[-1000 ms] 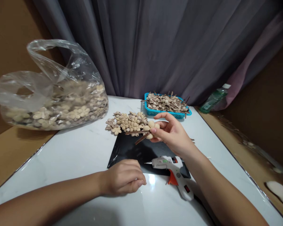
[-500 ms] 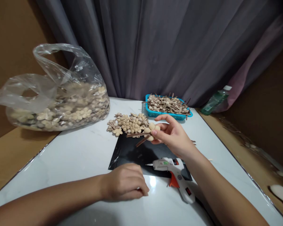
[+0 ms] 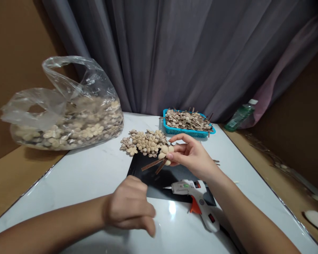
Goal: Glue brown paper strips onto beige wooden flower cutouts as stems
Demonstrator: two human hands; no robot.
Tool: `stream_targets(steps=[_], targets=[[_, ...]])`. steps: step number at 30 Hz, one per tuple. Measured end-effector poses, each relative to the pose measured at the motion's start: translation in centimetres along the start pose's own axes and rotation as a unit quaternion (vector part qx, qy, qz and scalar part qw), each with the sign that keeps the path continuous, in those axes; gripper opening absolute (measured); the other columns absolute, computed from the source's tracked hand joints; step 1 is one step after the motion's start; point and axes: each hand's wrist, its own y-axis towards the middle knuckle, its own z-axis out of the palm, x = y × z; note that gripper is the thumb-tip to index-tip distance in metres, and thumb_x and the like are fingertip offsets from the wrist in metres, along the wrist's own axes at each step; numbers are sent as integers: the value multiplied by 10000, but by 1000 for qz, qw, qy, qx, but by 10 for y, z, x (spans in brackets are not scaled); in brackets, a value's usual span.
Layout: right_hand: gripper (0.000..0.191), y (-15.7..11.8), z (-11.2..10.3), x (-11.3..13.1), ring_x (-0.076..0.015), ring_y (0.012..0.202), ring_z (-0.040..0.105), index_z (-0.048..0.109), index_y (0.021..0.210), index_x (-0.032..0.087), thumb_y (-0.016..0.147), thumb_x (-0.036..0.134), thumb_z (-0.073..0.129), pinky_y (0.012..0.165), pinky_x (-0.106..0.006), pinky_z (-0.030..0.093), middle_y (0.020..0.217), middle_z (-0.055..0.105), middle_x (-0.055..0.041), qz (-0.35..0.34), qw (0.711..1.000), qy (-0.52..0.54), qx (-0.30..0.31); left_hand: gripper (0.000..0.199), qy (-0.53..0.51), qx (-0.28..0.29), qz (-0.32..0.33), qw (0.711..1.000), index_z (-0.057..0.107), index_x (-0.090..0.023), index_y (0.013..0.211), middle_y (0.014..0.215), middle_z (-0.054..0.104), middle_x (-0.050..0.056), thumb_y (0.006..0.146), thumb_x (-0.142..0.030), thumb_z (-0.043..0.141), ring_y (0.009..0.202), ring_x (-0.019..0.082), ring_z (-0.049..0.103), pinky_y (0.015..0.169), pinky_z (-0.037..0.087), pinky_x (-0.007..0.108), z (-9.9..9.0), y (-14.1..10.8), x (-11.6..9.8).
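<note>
My right hand (image 3: 190,153) pinches a cream padded flower (image 3: 164,151) between thumb and fingers. Two brown checked ribbon tails (image 3: 151,164) hang from the flower toward the left, above a black sheet (image 3: 148,180). My left hand (image 3: 132,204) is closed just over the white table, left of the glue gun; its curled fingers hide whatever they may hold. A white and orange hot glue gun (image 3: 193,188) lies partly on the black sheet, nozzle to the left, below my right hand. Behind the held flower is a pile of similar flowers (image 3: 144,141).
A clear plastic bag (image 3: 95,116) full of flowers stands at the left. Toward the back, a blue basket (image 3: 184,133) holds flowers and brown ribbon pieces. A green bottle (image 3: 240,116) with a white cap is at the right, near the grey curtain (image 3: 180,53).
My right hand has brought the flower slightly left and down, with its ribbon tails now angled lower. My left hand has lifted a little and shifted left, its thumb now pointing down.
</note>
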Motion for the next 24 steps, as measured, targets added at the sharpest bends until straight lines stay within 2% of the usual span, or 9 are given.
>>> stream_targets(steps=[2, 5, 7, 9, 11, 13, 17, 22, 24], targets=[[417, -1, 3, -1, -118, 607, 671, 514, 957, 211, 651, 263, 792, 573, -229, 558, 684, 680, 33, 14, 1000, 6, 11, 340, 3, -82, -80, 993, 577, -167, 675, 458, 533, 3, 931, -347, 443, 411, 105, 462, 463, 371, 255, -6, 6, -1], [412, -2, 10, -3, -134, 612, 682, 544, 915, 197, 611, 250, 817, 555, -231, 555, 697, 692, 19, 31, 999, 15, 29, 161, -5, -165, -303, 939, 593, -162, 829, 680, 615, 17, 829, -321, 618, 550, 103, 558, 477, 427, 195, -11, 16, 3], [367, -3, 15, -5, -128, 588, 671, 578, 834, 177, 579, 249, 832, 549, -230, 551, 677, 685, 18, 25, 999, 11, 36, 263, -73, -168, -402, 897, 586, -153, 918, 798, 641, 35, 754, -327, 695, 657, 128, 621, 511, 481, 187, -11, 22, 7], [303, -5, 18, -6, -118, 563, 655, 604, 743, 160, 577, 270, 832, 544, -225, 546, 638, 670, 18, 12, 999, -1, 36, 264, -152, -161, -452, 864, 588, -139, 902, 802, 660, 39, 742, -315, 704, 695, 147, 656, 558, 526, 206, -10, 26, 10], [253, -6, 20, -6, -112, 554, 643, 627, 702, 151, 612, 301, 810, 550, -225, 547, 611, 658, 17, 3, 999, -15, 29, 224, -208, -165, -475, 839, 601, -127, 862, 765, 680, 31, 739, -279, 709, 674, 146, 675, 588, 550, 216, -9, 28, 11], [218, -7, 21, -6, -110, 569, 643, 651, 713, 153, 656, 319, 781, 565, -228, 553, 622, 662, 14, -1, 1000, -23, 19, 189, -229, -181, -478, 829, 621, -118, 829, 739, 698, 25, 726, -242, 720, 646, 138, 682, 605, 564, 217, -9, 29, 10], [174, -9, 22, -5, -119, 615, 655, 667, 752, 171, 697, 311, 754, 601, -240, 566, 685, 682, 5, -24, 999, -36, -2, 169, -233, -202, -470, 827, 643, -112, 831, 759, 721, 33, 720, -212, 722, 676, 155, 702, 650, 585, 240, -11, 31, 7], [162, -13, 28, -5, -151, 629, 662, 669, 754, 186, 704, 319, 747, 616, -281, 577, 697, 690, -11, -55, 995, -80, -13, 200, -250, -176, -470, 828, 629, -111, 870, 753, 721, 39, 717, -198, 725, 710, 185, 713, 697, 594, 289, -10, 32, 7], [157, -13, 30, -6, -161, 637, 667, 669, 753, 194, 707, 325, 743, 627, -297, 583, 695, 690, -12, -63, 995, -80, -15, 179, -237, -184, -465, 833, 640, -110, 862, 733, 719, 37, 730, -205, 713, 694, 184, 713, 692, 599, 298, -9, 31, 6]])
